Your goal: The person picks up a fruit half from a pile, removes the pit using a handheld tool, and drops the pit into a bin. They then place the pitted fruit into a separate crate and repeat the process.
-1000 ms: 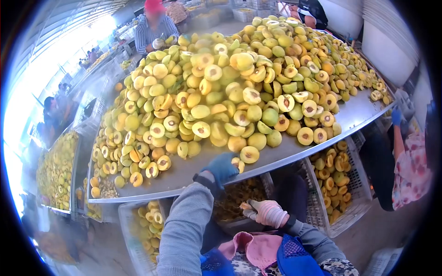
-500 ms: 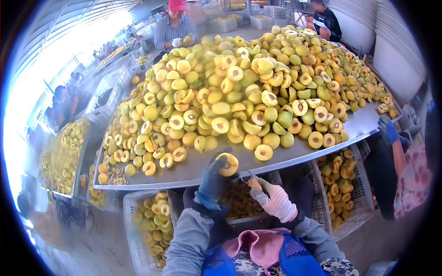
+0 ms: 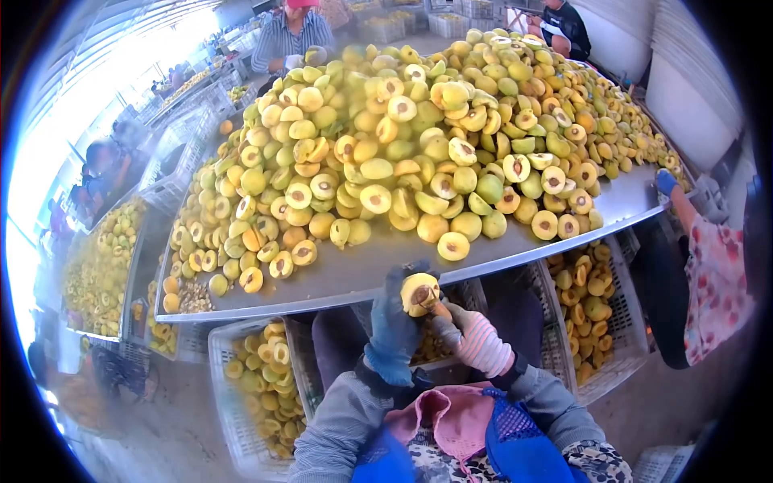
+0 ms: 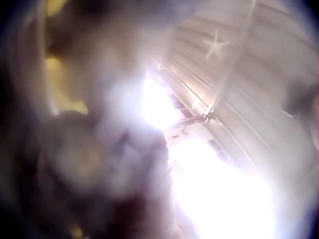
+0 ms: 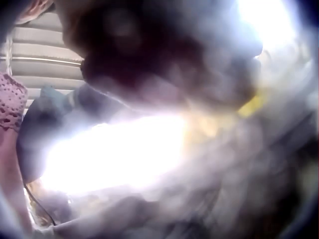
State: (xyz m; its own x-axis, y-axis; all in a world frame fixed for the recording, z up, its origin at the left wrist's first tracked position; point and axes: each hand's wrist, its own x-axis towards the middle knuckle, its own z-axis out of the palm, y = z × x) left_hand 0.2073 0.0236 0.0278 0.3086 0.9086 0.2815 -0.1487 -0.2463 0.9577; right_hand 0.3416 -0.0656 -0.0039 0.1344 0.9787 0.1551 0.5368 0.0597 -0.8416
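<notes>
In the head view my left hand (image 3: pixel 392 332), in a blue glove, holds a halved yellow peach (image 3: pixel 417 290) with its cut face and brown pit turned up toward me. My right hand (image 3: pixel 481 344), in a pink-and-white striped glove, grips a wooden-handled pitting tool (image 3: pixel 440 309). The tool's working end meets the cut face at the pit; its metal loop is hidden there. Both hands are close together in front of the table's near edge, above a crate of dark scraps. The wrist views are blurred and washed out by glare.
A large heap of halved peaches (image 3: pixel 378 169) covers the metal table (image 3: pixel 354 278). Below its near edge stand a left crate (image 3: pixel 221 402) and a right crate (image 3: pixel 624 366), both holding peach halves. Another worker (image 3: pixel 294 40) sits across the table; a person in a floral sleeve (image 3: pixel 717 290) is at right.
My left hand has come back from the table's edge with the peach half, turning its cut face up. My right hand has brought the tool from beside it onto the pit.
</notes>
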